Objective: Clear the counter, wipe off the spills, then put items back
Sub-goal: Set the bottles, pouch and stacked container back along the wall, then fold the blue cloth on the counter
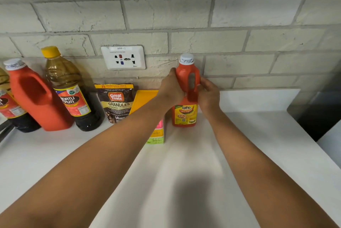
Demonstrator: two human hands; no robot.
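Ketchup bottle [186,98] is stood upright on the counter [258,135] by the wall, right of the coffee pouch [115,103] and yellow box [145,100]. Left hand [170,87] is wrapped round its shoulder; right hand [208,94] is pinched on the handle. Full-looking, so probably heavy; stiff, smooth plastic. Best gripped through the handle.

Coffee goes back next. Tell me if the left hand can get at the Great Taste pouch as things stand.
Probably yes, once it lets go. The left hand is now wrapped around the UFC ketchup bottle. The Great Taste pouch stands just to its left against the wall, its front unblocked.
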